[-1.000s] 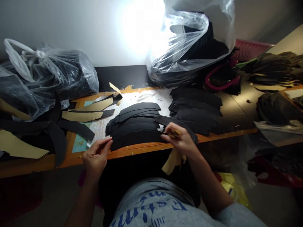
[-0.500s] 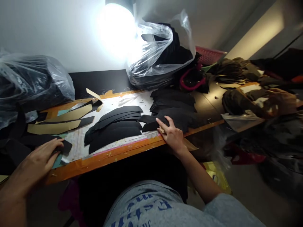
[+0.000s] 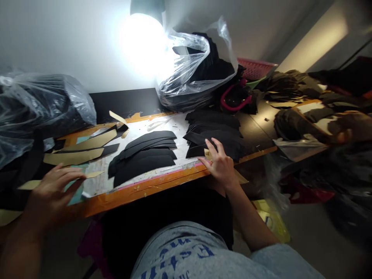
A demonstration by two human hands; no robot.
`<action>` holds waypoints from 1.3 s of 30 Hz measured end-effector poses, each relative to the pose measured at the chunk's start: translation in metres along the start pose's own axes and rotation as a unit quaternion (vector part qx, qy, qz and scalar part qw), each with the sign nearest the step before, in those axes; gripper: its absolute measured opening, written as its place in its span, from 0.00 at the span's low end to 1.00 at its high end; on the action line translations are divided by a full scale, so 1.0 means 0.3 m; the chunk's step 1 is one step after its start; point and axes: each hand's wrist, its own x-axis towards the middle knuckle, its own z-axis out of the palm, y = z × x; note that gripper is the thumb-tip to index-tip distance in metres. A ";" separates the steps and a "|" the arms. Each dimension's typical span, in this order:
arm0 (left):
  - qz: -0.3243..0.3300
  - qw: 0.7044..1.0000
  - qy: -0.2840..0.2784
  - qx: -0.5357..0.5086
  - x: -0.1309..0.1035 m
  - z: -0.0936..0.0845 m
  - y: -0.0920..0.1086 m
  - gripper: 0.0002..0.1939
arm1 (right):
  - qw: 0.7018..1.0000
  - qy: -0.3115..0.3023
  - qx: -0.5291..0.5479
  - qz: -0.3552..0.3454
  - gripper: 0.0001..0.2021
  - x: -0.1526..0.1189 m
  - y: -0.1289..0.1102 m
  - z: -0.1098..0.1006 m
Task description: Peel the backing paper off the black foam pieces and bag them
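Observation:
At the left end of the bench, my left hand (image 3: 59, 186) pinches a curved tan-faced strip (image 3: 95, 174) between thumb and fingers; its tip sticks out to the right. More strips, tan and black (image 3: 74, 156), lie just beyond that hand. My right hand (image 3: 219, 164) rests at the front of a fanned stack of black pieces (image 3: 213, 126), with a small tan piece (image 3: 207, 154) tucked under its fingers. Between my hands lies a row of overlapping black curved pieces (image 3: 145, 155) on the white sheet (image 3: 181, 130).
A bright lamp (image 3: 142, 44) glows at the back. Clear plastic bags of black pieces stand at back left (image 3: 49, 104) and back middle (image 3: 197, 73). A pink basket (image 3: 255, 69) is behind. Another person's hand (image 3: 344, 136) works at the far right. Orange tape (image 3: 139, 190) lines the front edge.
My left hand has lifted a little and now has a tan-faced strip in its grip. The loose black piece near my right hand now lies against the stack, and that hand has shifted right.

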 end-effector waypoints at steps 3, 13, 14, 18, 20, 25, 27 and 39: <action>0.075 0.995 0.038 0.053 -0.001 0.068 0.221 0.07 | 0.991 -0.006 0.123 -0.060 0.26 -0.022 -0.115 -0.019; 0.151 0.981 -0.033 -0.115 0.007 0.238 0.504 0.08 | 0.807 -0.236 0.507 -0.191 0.13 -0.031 -0.323 0.035; 0.147 0.981 -0.033 -0.121 0.000 0.246 0.501 0.09 | 0.786 -0.257 0.534 -0.178 0.14 -0.030 -0.321 0.042; 0.154 0.976 -0.027 -0.152 -0.036 0.287 0.508 0.14 | 0.679 -0.316 0.652 -0.116 0.18 -0.044 -0.337 0.077; 0.172 0.965 -0.022 -0.198 -0.056 0.307 0.523 0.14 | 0.638 -0.331 0.690 -0.084 0.19 -0.062 -0.358 0.099; 0.117 0.949 0.051 -0.288 -0.099 0.360 0.526 0.08 | 0.534 -0.357 0.766 0.028 0.17 -0.104 -0.384 0.149; 0.057 0.936 0.121 -0.324 -0.113 0.373 0.494 0.03 | 0.514 -0.296 0.800 0.090 0.15 -0.100 -0.361 0.158; -0.138 0.908 0.129 -0.374 -0.106 0.118 0.258 0.05 | 0.752 -0.282 0.595 -0.021 0.15 -0.039 -0.079 0.052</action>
